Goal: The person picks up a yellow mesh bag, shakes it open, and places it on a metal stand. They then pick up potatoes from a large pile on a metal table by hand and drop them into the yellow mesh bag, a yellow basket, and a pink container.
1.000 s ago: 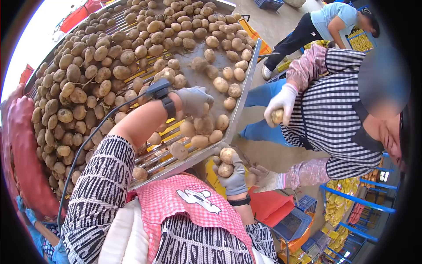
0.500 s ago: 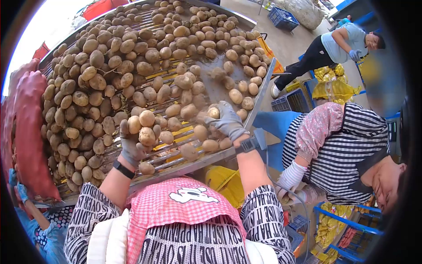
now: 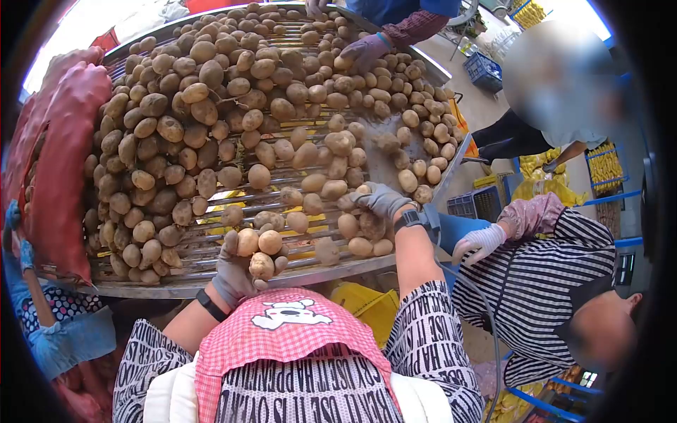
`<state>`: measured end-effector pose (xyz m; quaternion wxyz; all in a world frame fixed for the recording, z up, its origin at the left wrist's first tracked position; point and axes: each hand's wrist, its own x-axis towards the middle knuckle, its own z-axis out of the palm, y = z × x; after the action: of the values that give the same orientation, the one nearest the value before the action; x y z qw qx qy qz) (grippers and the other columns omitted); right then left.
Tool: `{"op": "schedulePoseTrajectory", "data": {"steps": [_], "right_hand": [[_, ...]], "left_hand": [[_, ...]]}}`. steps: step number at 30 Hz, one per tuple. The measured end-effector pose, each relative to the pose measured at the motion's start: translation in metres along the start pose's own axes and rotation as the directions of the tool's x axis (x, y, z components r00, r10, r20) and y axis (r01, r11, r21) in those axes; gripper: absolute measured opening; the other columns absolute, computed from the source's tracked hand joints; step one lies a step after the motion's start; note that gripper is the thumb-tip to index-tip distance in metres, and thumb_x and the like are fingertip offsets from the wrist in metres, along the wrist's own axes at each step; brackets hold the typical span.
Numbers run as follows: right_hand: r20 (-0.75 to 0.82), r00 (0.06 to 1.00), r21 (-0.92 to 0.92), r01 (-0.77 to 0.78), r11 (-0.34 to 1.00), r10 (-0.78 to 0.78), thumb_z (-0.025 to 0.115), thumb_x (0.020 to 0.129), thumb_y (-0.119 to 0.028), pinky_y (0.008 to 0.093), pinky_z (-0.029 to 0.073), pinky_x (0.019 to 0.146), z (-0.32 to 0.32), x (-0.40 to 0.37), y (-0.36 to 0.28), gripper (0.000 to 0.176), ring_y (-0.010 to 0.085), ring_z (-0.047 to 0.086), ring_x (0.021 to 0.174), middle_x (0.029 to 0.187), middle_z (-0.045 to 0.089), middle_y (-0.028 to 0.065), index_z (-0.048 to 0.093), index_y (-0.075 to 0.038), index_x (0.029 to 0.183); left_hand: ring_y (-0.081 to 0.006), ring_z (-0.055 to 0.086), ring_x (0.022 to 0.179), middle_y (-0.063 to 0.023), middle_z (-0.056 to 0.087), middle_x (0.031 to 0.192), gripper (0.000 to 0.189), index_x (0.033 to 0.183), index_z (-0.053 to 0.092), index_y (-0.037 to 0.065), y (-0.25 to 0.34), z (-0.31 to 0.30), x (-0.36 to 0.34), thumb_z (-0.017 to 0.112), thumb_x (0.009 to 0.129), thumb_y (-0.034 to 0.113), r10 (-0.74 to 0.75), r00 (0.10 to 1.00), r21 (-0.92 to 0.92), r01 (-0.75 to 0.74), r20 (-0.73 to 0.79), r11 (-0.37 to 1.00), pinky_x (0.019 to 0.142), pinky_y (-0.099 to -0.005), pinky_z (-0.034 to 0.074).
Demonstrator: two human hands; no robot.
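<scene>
Many potatoes (image 3: 204,113) lie heaped on a rack of metal bars (image 3: 282,211). My left hand (image 3: 234,276), in a grey glove, is at the rack's near edge with its fingers curled around a few pale potatoes (image 3: 269,242). In a matching glove, my right hand (image 3: 386,201) reaches over the right part of the rack. Its bent fingers close on a small potato (image 3: 363,189), mostly covered by the glove. Loose potatoes (image 3: 360,247) lie just below that hand.
A red mesh sack (image 3: 63,169) leans at the left, beside a co-worker's blue sleeve (image 3: 70,338). Another person's gloved hand (image 3: 367,53) is on potatoes at the far side. A co-worker in stripes (image 3: 543,282) stands at the right. A yellow sack (image 3: 367,302) hangs below the edge.
The view has shifted. My left hand, still with its potatoes, has drawn back nearer my apron. A co-worker's hands have come in at the far side.
</scene>
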<state>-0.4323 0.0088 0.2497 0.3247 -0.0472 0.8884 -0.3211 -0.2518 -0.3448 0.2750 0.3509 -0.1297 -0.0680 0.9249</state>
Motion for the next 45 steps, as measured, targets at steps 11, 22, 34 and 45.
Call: {"op": "schedulePoseTrajectory", "data": {"steps": [11,22,34,45], "right_hand": [[-0.099,0.995,0.342,0.040,0.939,-0.006,0.074,0.081,-0.045,0.0288,0.047,0.070,0.024,-0.028,-0.033,0.041,0.0165,0.059,0.080,0.089,0.069,0.0038,0.070,-0.008,0.099],[-0.646,0.686,0.527,0.085,-0.846,-0.334,0.059,0.087,-0.060,0.0388,0.052,0.071,0.135,-0.129,-0.033,0.070,0.0322,0.055,0.118,0.144,0.047,0.0181,0.053,-0.017,0.143],[-0.540,0.747,0.273,0.593,-0.758,0.389,0.058,0.093,-0.058,0.0469,0.057,0.085,0.294,-0.262,-0.022,0.064,0.0340,0.054,0.127,0.143,0.050,0.0157,0.051,-0.017,0.141],[-0.028,0.403,-0.287,0.874,-0.393,0.915,0.060,0.090,-0.061,0.0418,0.054,0.067,0.458,-0.333,-0.026,0.054,0.0271,0.059,0.076,0.095,0.062,0.0170,0.053,-0.014,0.117]], "left_hand": [[-0.0408,0.063,0.109,-0.0220,0.060,0.124,0.077,0.132,0.056,0.012,0.013,0.017,-0.032,0.078,0.075,0.057,0.224,0.975,0.320,-0.213,0.002,0.923,0.095,-0.0538,0.054],[-0.0400,0.065,0.100,-0.0233,0.062,0.120,0.072,0.125,0.058,0.011,0.035,0.034,-0.015,0.066,0.081,0.068,-0.016,1.000,0.407,0.009,0.015,0.913,0.069,-0.0485,0.058],[-0.0387,0.054,0.128,-0.0146,0.052,0.143,0.082,0.149,0.038,0.011,-0.038,0.026,0.094,0.072,0.083,0.047,-0.593,0.699,0.765,0.610,-0.399,0.205,0.080,-0.0513,0.059],[-0.0339,0.063,0.109,-0.0136,0.065,0.116,0.064,0.132,0.055,0.018,-0.244,-0.020,0.129,0.044,0.095,0.069,-0.621,0.077,0.350,0.876,-0.780,-0.332,0.076,-0.0401,0.051]]}}
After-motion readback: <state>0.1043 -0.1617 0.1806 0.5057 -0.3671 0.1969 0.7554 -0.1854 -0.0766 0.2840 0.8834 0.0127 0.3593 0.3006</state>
